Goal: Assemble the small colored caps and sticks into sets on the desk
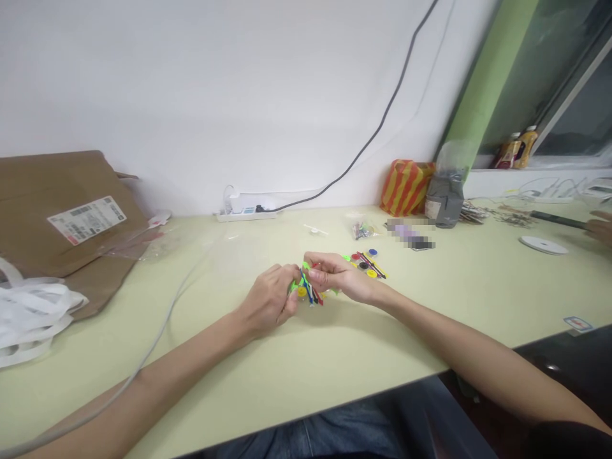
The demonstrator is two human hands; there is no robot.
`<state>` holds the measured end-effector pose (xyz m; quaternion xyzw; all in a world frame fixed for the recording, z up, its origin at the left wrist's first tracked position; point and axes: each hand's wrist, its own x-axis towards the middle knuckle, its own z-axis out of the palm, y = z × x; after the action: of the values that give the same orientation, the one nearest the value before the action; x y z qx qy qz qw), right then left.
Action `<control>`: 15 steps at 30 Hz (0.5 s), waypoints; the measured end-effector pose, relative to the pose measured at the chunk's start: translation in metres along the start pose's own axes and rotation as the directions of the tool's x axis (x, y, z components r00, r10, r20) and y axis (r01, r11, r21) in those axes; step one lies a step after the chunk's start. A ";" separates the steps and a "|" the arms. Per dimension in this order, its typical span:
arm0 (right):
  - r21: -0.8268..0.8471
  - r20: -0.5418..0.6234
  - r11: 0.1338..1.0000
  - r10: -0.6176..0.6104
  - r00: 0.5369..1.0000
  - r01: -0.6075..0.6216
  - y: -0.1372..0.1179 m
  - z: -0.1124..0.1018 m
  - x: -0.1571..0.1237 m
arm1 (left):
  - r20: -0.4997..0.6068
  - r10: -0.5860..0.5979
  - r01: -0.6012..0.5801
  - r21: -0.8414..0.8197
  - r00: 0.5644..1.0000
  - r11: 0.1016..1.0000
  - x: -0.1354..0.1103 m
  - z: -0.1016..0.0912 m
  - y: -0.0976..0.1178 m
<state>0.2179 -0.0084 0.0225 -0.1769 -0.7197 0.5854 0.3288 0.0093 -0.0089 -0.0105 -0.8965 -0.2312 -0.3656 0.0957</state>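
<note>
My left hand point(268, 298) is closed, fingers pinching a small bright green plastic piece point(293, 287). Close beside it, my right hand point(342, 275) has thumb and forefinger pinched at another bit of green plastic point(306, 266); whether both bits are one piece I cannot tell. Below and between the hands lie thin coloured plastic sticks point(317, 297) in blue, dark and red, with a yellow round piece point(301, 292). Behind my right hand are more pieces: a blue disc point(373, 253), a yellow disc point(371, 273) and several sticks. My fingers hide part of the pile.
A grey cable point(165, 325) crosses my left forearm. Brown packaging point(57, 217) and white strips point(33, 312) lie at left. A power strip point(246, 213), a small clear bag point(364, 229) and a striped bag point(406, 188) sit at the back. Another person's hand point(601, 226) shows at right.
</note>
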 end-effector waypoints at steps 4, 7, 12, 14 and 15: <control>-0.148 -0.100 0.989 -0.009 0.995 -0.006 0.005 0.005 0.001 | -0.047 -0.112 0.114 0.046 0.993 0.992 -0.004 0.002 -0.007; -0.254 -0.202 0.967 -0.029 0.979 -0.024 0.010 0.008 0.003 | -0.054 -0.163 0.166 0.048 0.985 0.985 -0.007 0.006 -0.010; -0.278 -0.283 0.960 -0.046 0.958 -0.036 0.013 0.007 0.005 | -0.036 -0.186 0.188 0.075 0.982 0.979 -0.006 0.008 -0.009; -0.270 -0.311 0.962 -0.057 0.949 -0.031 0.012 0.007 0.005 | -0.029 -0.183 0.185 0.117 0.983 0.976 -0.004 0.008 -0.009; -0.262 -0.323 0.965 -0.059 0.945 -0.029 0.011 0.008 0.006 | -0.030 -0.175 0.178 0.143 0.984 0.974 -0.003 0.007 -0.010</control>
<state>0.2072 -0.0077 0.0125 -0.3082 -0.7276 0.4446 0.4218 0.0071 0.0009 -0.0180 -0.8599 -0.3350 -0.3627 0.1297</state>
